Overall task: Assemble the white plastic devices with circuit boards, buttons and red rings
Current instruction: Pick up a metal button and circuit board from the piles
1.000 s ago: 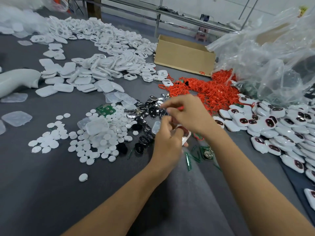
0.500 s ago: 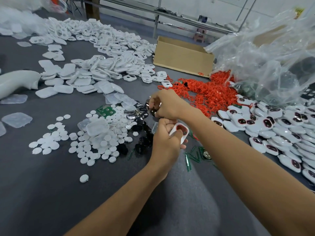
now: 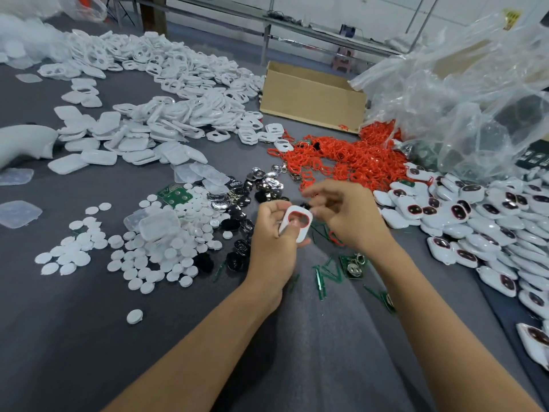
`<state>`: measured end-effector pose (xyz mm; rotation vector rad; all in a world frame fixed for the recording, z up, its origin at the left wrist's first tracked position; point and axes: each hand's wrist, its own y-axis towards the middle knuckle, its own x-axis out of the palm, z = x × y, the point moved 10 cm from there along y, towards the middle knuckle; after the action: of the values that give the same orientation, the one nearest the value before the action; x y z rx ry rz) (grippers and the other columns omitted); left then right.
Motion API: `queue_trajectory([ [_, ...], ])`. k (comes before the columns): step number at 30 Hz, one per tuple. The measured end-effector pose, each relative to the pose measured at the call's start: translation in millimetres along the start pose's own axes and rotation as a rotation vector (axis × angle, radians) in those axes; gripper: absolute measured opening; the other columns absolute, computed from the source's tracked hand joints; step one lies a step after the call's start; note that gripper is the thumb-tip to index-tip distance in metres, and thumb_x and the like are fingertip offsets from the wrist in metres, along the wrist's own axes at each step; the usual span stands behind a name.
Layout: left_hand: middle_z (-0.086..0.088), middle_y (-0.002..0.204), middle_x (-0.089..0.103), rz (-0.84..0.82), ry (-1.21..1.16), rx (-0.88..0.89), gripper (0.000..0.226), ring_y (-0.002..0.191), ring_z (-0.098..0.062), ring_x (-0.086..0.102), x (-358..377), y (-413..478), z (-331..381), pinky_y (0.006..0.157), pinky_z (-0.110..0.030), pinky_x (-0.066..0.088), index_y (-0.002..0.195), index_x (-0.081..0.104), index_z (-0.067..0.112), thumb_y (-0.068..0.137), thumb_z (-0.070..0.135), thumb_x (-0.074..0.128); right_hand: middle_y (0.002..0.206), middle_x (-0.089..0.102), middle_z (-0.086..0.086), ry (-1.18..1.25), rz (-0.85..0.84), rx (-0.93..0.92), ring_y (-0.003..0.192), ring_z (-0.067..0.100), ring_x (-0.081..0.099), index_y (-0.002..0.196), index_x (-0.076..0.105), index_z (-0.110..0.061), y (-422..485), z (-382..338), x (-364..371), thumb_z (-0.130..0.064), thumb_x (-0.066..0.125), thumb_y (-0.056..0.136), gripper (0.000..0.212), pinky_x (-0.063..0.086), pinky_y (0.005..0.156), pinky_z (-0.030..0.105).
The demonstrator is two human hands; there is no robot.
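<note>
A white shell (image 3: 298,223) held over the table (image 3: 89,337).
Left hand (image 3: 271,245) grips the red-ringed shell; right hand (image 3: 349,217) curls beside it, perhaps pinching something dark, too blurred to tell.

Your grey table (image 3: 77,352) carries white shells (image 3: 166,120), white discs (image 3: 166,254), red rings (image 3: 341,162), a cardboard box (image 3: 312,99) and finished devices (image 3: 475,221).

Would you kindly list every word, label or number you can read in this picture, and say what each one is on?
No text is readable here.
On the yellow sticker on the clear plastic bag: dark marks, too blurred.
On the dark box at the right edge: white marks, too small.
On the cardboard box: no print visible.
</note>
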<state>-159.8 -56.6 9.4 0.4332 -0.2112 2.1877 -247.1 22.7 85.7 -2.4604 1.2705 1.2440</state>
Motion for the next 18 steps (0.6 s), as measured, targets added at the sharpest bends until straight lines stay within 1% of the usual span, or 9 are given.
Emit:
queue_trajectory([
  [2,0.002,0.098,0.064,-0.015,0.027,0.012,0.021,0.086,-0.005,0.064,2.1,-0.7,0.8,0.072,-0.026,0.057,0.101,0.053,0.019,0.096,-0.001,0.051,0.080,0.072,0.008,0.065,-0.021,-0.031,0.069,0.011,0.064,0.098,0.069,-0.008,-13.6,-2.3,4.4,0.017,0.060,0.079,0.033,0.050,0.066,0.019],
  [4,0.001,0.098,0.064,-0.034,0.043,0.022,0.022,0.085,-0.006,0.065,3.4,-1.4,2.6,0.069,-0.025,0.056,0.101,0.056,0.019,0.095,-0.002,0.051,0.080,0.073,0.005,0.126,-0.021,-0.059,0.074,0.016,0.067,0.097,0.067,-0.010,-19.8,-3.3,5.0,0.018,0.057,0.079,0.035,0.050,0.066,0.024],
  [7,-0.008,0.104,0.066,-0.061,0.055,-0.009,0.022,0.086,-0.011,0.065,4.3,-1.6,0.9,0.066,-0.022,0.056,0.104,0.059,0.015,0.095,-0.003,0.052,0.082,0.073,0.009,0.245,-0.059,-0.037,0.074,0.022,0.066,0.102,0.062,-0.011,-23.3,2.2,6.7,0.018,0.057,0.081,0.036,0.051,0.071,0.027],
  [9,-0.009,0.105,0.067,-0.066,0.068,-0.035,0.022,0.087,-0.015,0.066,3.9,-0.9,-1.9,0.064,-0.021,0.055,0.106,0.059,0.014,0.095,-0.003,0.052,0.082,0.072,0.008,0.317,-0.111,-0.029,0.073,0.016,0.065,0.106,0.060,-0.013,-25.9,4.1,10.1,0.018,0.057,0.083,0.038,0.050,0.071,0.024],
  [11,-0.006,0.100,0.068,-0.058,0.064,-0.049,0.021,0.084,-0.016,0.066,3.3,-0.1,-3.3,0.062,-0.020,0.054,0.106,0.059,0.013,0.095,-0.004,0.052,0.083,0.071,0.008,0.445,-0.121,-0.004,0.070,0.010,0.065,0.108,0.060,-0.011,-28.1,7.2,8.9,0.020,0.055,0.084,0.040,0.048,0.067,0.017],
  [13,-0.005,0.096,0.067,-0.032,0.024,-0.066,0.020,0.082,-0.017,0.066,1.7,0.5,-4.4,0.061,-0.021,0.055,0.105,0.058,0.011,0.095,-0.005,0.052,0.086,0.070,0.010,0.615,-0.095,0.050,0.071,0.012,0.066,0.108,0.061,-0.008,-30.7,13.1,6.0,0.019,0.054,0.084,0.037,0.050,0.067,0.017],
  [14,-0.005,0.095,0.066,-0.014,-0.003,-0.074,0.021,0.083,-0.017,0.066,0.6,0.9,-5.1,0.063,-0.022,0.056,0.104,0.058,0.012,0.094,-0.006,0.052,0.089,0.070,0.011,0.669,-0.085,0.077,0.074,0.014,0.066,0.109,0.062,-0.006,-32.2,16.1,6.2,0.017,0.056,0.084,0.034,0.052,0.070,0.019],
  [16,-0.005,0.095,0.066,0.009,-0.045,-0.083,0.021,0.087,-0.017,0.065,-0.8,0.9,-6.4,0.073,-0.028,0.057,0.101,0.058,0.014,0.094,-0.005,0.053,0.090,0.069,0.012,0.689,-0.081,0.120,0.077,0.015,0.065,0.107,0.064,-0.002,-35.1,20.5,11.4,0.010,0.063,0.082,0.028,0.052,0.071,0.019],
  [18,-0.005,0.097,0.066,0.006,-0.042,-0.086,0.021,0.091,-0.017,0.063,0.7,-0.1,-6.4,0.083,-0.034,0.054,0.103,0.059,0.014,0.093,-0.004,0.054,0.085,0.068,0.012,0.677,-0.067,0.154,0.073,0.016,0.064,0.102,0.065,0.003,-36.2,23.8,17.0,0.006,0.068,0.078,0.024,0.054,0.070,0.020],
])
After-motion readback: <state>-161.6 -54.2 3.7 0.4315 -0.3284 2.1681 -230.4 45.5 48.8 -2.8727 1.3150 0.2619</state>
